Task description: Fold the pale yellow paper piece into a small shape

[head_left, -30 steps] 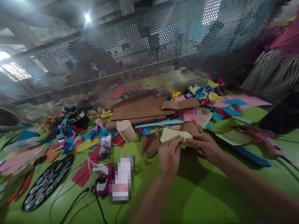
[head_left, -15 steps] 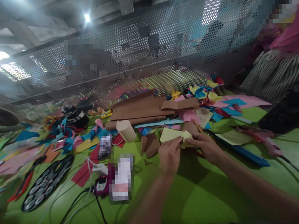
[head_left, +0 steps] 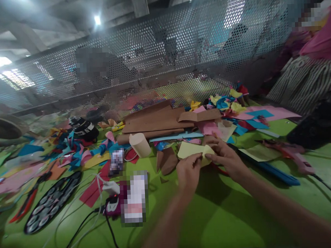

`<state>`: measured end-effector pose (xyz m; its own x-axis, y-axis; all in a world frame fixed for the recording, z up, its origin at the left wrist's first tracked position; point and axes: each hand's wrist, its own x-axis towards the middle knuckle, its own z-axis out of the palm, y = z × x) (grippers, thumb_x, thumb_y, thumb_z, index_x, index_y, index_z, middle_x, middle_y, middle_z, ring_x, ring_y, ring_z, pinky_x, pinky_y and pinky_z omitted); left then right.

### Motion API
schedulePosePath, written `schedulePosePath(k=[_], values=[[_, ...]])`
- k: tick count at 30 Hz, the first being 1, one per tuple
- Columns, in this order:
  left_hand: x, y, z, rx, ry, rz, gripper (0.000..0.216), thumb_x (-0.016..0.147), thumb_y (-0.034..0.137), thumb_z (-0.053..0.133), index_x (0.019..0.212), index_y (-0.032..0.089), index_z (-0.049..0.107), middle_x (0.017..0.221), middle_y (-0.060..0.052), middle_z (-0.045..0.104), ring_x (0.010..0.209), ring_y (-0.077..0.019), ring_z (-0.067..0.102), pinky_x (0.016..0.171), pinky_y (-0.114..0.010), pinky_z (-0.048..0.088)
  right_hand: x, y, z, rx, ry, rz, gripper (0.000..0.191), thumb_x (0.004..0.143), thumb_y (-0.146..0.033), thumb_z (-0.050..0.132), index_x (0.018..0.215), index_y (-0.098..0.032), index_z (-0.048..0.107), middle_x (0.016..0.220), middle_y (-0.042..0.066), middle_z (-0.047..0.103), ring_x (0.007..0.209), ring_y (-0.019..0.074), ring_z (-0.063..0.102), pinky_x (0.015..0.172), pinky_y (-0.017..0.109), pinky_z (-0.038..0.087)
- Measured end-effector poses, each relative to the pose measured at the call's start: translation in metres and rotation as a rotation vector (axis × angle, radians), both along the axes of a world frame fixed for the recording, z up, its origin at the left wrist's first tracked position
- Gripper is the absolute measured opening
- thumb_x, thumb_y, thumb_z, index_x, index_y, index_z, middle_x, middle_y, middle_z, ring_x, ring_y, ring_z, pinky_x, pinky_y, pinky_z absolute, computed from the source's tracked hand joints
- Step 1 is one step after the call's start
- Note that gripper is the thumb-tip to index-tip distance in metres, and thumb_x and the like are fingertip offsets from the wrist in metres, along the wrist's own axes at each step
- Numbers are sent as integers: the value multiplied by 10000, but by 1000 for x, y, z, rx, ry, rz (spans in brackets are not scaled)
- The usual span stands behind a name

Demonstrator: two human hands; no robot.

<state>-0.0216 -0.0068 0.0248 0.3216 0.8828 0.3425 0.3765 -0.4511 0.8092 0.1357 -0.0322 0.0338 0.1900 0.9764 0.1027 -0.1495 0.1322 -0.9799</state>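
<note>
Between my two hands, above the green table, is a piece of pale yellow paper (head_left: 190, 149) with its right end curled over. My left hand (head_left: 188, 170) pinches the paper's lower edge between thumb and fingers. On the curled end, my right hand (head_left: 224, 156) grips with its thumb in front and fingers behind. Just left of the paper lies a folded brown paper piece (head_left: 168, 161) on the table. Something red, partly hidden, shows beneath my right hand.
Brown cardboard (head_left: 154, 119) and a white roll (head_left: 139, 145) lie behind. A pink glue gun (head_left: 295, 156) and blue tool (head_left: 280, 172) are at right. On the left are a phone (head_left: 136, 198), cables, a paint palette (head_left: 52, 202) and scissors (head_left: 27, 201). A perforated metal screen (head_left: 151, 55) stands behind.
My right hand's fingers have lifted and shifted around the curled end, which now stands more open. My left hand stays almost in place.
</note>
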Motion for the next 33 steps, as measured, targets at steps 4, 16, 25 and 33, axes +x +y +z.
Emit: schedulePosePath(k=[4,16,25,33], values=[[0,1,3,-86,-69,20,276,872,61,555,1034,175,748,947,-23,737,819,-146,691,834,-232,556,3,-1,-6,119,-224,-111,446,720,-457,810,1071,-247,632,941,32,645,876,216,606,761,306,508],[0,2,3,-112,-86,44,264,869,60,558,1027,156,746,933,-40,735,826,-143,690,861,-243,558,1,-4,0,-1,-338,-109,487,678,-591,792,954,-197,716,906,73,692,803,257,648,697,343,548],[0,1,6,-121,-79,59,271,866,59,561,1039,163,743,939,-38,734,829,-150,690,874,-262,555,1,-5,-1,-30,-289,-99,451,654,-602,810,866,-212,731,853,63,702,704,228,634,614,321,541],[4,-8,6,-236,-132,-38,216,928,158,545,1046,170,724,982,-26,730,891,-146,682,849,-231,553,19,-9,-17,-100,-412,-151,472,675,-654,779,860,-222,730,877,81,695,802,287,617,739,397,492]])
